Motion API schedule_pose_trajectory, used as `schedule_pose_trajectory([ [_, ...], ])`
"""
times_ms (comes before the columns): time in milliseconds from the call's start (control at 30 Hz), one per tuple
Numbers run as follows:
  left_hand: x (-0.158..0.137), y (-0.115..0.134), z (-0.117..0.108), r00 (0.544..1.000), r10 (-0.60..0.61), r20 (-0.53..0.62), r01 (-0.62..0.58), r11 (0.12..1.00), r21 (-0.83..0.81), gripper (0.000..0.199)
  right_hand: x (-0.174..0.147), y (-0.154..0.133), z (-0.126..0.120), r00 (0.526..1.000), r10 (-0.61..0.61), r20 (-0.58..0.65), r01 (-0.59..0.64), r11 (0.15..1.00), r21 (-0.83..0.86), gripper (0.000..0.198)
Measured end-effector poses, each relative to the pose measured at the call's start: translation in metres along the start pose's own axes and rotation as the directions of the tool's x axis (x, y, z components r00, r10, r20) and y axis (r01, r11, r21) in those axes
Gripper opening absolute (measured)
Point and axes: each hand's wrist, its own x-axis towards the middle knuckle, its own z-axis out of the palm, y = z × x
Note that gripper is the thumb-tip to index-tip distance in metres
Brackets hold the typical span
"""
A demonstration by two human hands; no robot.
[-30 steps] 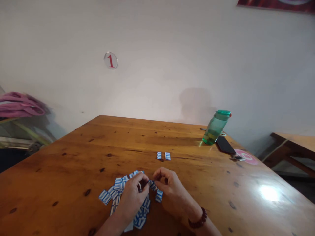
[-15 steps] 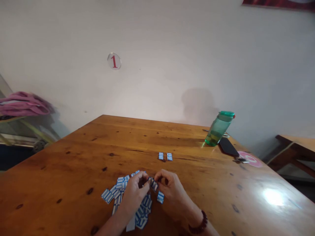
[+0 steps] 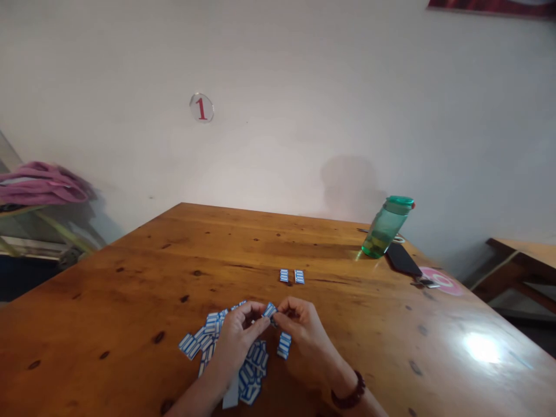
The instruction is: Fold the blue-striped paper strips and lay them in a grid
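Observation:
Between my two hands is a small blue-and-white striped card [image 3: 270, 310], raised a little above the table. My left hand [image 3: 241, 331] pinches its left side between thumb and fingers. My right hand [image 3: 299, 319] pinches the right side, with a dark red bead bracelet on that wrist. Under and around my left hand spreads a loose pile of similar striped cards [image 3: 251, 375], partly hidden by the hand and forearm. One striped card [image 3: 284, 345] lies by itself just below my right fingers. Farther forward, two small striped cards [image 3: 284, 275] lie side by side.
A green bottle [image 3: 386, 229] stands at the back right of the wooden table [image 3: 130, 301]. Beside it lie a dark phone-like slab [image 3: 403, 259] and a pink round disc [image 3: 442, 281]. The wall rises behind the table's far edge. Pink cloth [image 3: 43, 184] rests on a stand at left.
The card between my hands has turned, so its striped face now shows more fully. My fingers have shifted slightly around it. More of the single card below my right hand is visible.

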Motion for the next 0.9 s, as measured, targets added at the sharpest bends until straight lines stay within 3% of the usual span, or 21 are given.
schedule_pose_trajectory([
  [133,0.001,0.001,0.001,0.997,-0.068,0.021,0.070,0.992,-0.101,0.019,0.000,-0.003,0.000,0.999,0.054,-0.002,-0.053,0.987,0.151,0.029],
  [567,0.003,-0.007,0.000,0.992,-0.119,-0.040,0.105,0.963,-0.248,0.013,0.002,0.008,0.003,0.999,0.031,0.011,-0.033,0.957,0.289,0.027],
  [767,0.001,-0.004,0.001,0.995,-0.098,-0.025,0.089,0.967,-0.241,0.012,0.003,0.004,0.001,0.979,-0.012,-0.203,0.065,0.964,0.258,0.025],
  [900,0.000,-0.002,0.001,0.996,-0.089,-0.020,0.082,0.967,-0.242,0.011,0.003,0.008,0.003,0.995,0.048,-0.090,-0.017,0.949,0.316,0.025],
])
